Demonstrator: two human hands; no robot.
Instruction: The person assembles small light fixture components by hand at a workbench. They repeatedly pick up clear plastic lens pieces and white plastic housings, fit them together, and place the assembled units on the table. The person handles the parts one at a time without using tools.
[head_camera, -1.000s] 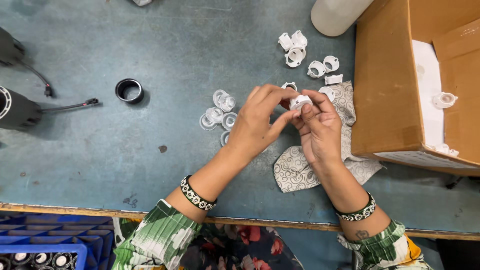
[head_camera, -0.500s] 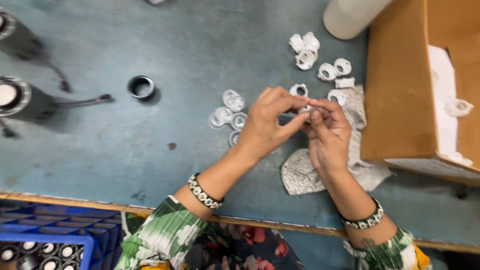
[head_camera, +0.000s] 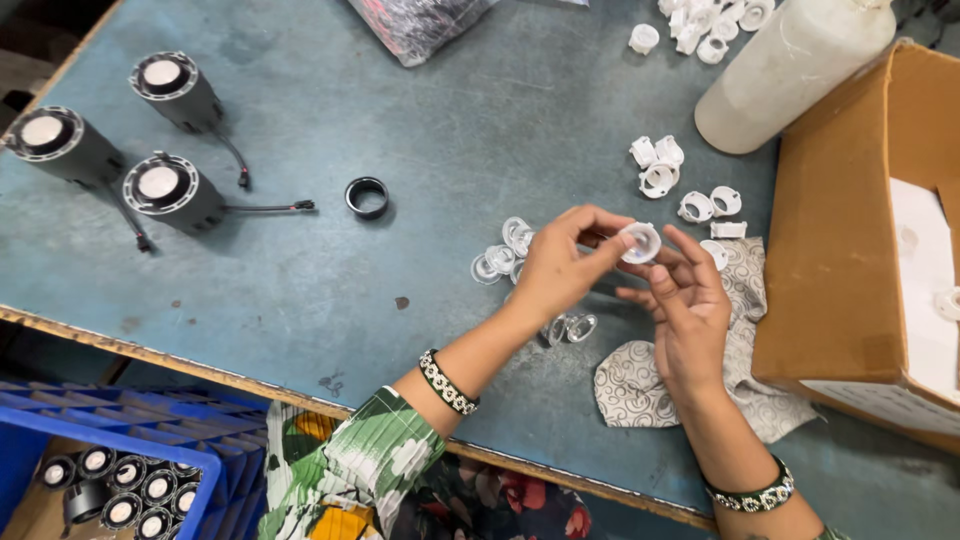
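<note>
A small white lens cup (head_camera: 640, 241) sits pinched between the thumb and forefinger tips of the left hand (head_camera: 560, 268), held above the blue-grey worktable (head_camera: 400, 120) with its round open face turned up toward the camera. The left fingers are closed on its rim, thumb at the cup's 7 o'clock side and forefinger curling over from 10 o'clock. The right hand (head_camera: 685, 310) lies just beside it at 5 o'clock, fingers spread and loosely open, their tips reaching up under the cup; whether they actually touch it cannot be told. Under the right hand a patterned cloth (head_camera: 640, 385) lies crumpled on the table. A few clear lens pieces (head_camera: 500, 260) lie at 9 o'clock from the left hand, and two more (head_camera: 570, 327) peek out beneath its wrist. White plastic holders (head_camera: 690, 190) are scattered at 1 o'clock from the cup, with a white bottle (head_camera: 790, 70) lying beyond them. An open cardboard box (head_camera: 850, 240) stands at 3 o'clock. Well apart at 9 o'clock lies a black ring (head_camera: 367, 197), and farther on three black spotlight bodies (head_camera: 160, 185) with trailing wires. At 7 o'clock, below the table edge, a blue crate (head_camera: 150, 440) holds more such lamp parts.
</note>
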